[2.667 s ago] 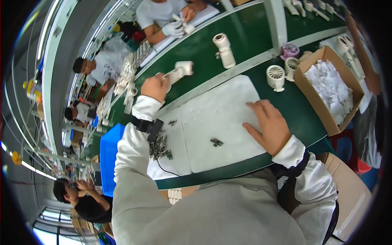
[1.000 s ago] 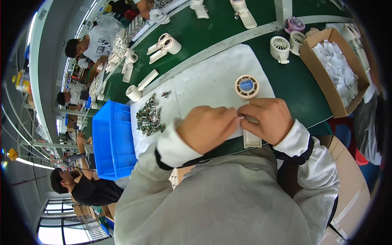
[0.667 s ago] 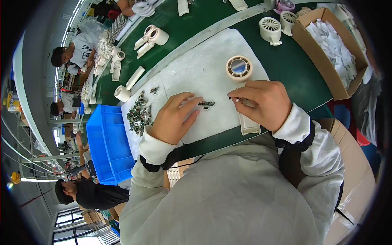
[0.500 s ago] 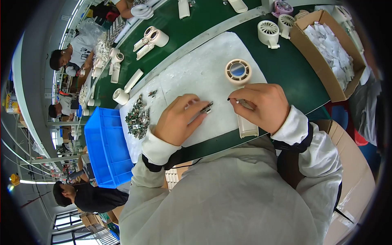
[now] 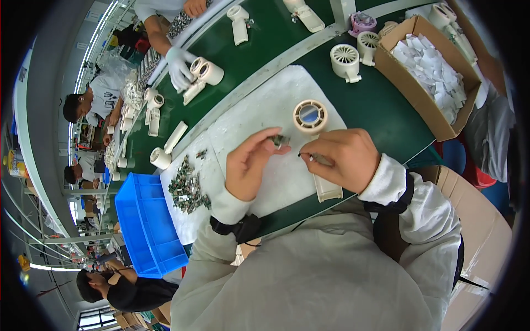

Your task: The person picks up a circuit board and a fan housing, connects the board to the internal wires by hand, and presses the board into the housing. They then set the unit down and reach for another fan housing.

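Note:
My left hand [image 5: 247, 165] pinches a small circuit board [image 5: 280, 140] between thumb and fingers, above the white work sheet [image 5: 248, 110]. Facing it, my right hand [image 5: 345, 160] is closed in a pinch. A tiny dark tip and a bit of pale metal show at its fingertips, too small to name. Partly under that hand lies a cream handheld fan; its round head [image 5: 310, 116] shows beyond the fingers, and its open handle [image 5: 328, 189] comes out on the near side. To the left, a heap of small circuit boards [image 5: 187, 187] rests on the sheet.
A blue plastic bin [image 5: 149, 220] stands at the left edge. At the right is a cardboard box [image 5: 419, 102] of white pieces, with cream fan heads [image 5: 345, 62] beside it. Across a metal rail, more fans lie on the green belt [image 5: 221, 96], where a co-worker's gloved hand [image 5: 180, 69] reaches in.
My left hand has turned the circuit board and opened out somewhat. My right hand keeps its pinch. A co-worker's gloved hand has come down to the fans on the belt. The whole view has shifted.

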The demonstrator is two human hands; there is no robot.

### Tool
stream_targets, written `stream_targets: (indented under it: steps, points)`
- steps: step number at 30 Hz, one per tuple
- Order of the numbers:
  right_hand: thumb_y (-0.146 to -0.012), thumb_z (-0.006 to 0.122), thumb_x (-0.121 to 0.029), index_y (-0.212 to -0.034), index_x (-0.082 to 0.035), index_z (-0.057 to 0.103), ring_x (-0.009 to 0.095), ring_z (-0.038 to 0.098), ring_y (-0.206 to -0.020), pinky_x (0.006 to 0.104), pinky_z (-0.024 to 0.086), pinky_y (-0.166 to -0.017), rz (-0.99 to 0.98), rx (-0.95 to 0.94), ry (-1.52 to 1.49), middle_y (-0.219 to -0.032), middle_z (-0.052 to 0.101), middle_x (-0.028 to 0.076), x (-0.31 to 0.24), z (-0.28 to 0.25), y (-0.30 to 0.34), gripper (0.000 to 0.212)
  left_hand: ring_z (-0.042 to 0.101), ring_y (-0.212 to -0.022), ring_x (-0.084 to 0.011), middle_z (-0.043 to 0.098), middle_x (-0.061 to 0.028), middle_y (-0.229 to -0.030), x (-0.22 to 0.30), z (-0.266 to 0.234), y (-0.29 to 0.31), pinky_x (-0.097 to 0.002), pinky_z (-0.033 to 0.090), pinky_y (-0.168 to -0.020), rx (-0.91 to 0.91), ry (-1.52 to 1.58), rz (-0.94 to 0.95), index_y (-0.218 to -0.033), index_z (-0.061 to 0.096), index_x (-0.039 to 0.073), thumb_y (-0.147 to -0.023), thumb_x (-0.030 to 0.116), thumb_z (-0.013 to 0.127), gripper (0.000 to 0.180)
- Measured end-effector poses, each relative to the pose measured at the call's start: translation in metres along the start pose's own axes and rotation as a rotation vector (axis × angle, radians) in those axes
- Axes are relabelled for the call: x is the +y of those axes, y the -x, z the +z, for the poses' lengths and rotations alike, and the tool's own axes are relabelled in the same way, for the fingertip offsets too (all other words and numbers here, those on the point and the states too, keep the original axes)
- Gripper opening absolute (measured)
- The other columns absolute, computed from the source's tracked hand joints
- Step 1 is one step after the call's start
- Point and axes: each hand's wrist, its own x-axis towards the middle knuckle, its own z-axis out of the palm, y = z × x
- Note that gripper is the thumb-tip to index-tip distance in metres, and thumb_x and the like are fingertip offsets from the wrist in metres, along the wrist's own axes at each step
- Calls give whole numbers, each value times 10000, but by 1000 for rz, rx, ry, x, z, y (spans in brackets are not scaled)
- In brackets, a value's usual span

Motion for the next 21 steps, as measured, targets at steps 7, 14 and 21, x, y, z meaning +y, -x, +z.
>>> stream_targets:
  steps: [7, 14, 21]
  points:
    - [-743, 775, -59, -881, -74, 744, 203, 598, -595, 331, 491, -563, -5, 5, 72, -696, 614, 42, -6, -2, -3, 143, 672, -1112, -187, 695, -134, -1164, -15, 3, 4, -321, 523, -995, -14, 51, 8, -1273, 622, -36, -1002, -22, 603, 272]
    - [-671, 798, -32, -850, -75, 727, 228, 599, -749, 343, 506, -639, -60, 117, 108, -802, 621, 36, -3, 6, -7, 198, 680, -1094, -196, 687, -161, -1201, -11, 7, 5, -306, 567, -960, -81, 185, -57, -1273, 625, -58, -993, -31, 616, 282]
    - [-664, 801, -26, -840, -70, 721, 240, 595, -745, 346, 505, -655, -39, 107, 99, -825, 622, 44, -2, 6, -3, 199, 694, -1058, -201, 691, -163, -1209, -13, 13, 9, -289, 586, -917, -101, 170, -64, -1265, 653, -58, -988, -21, 632, 280]
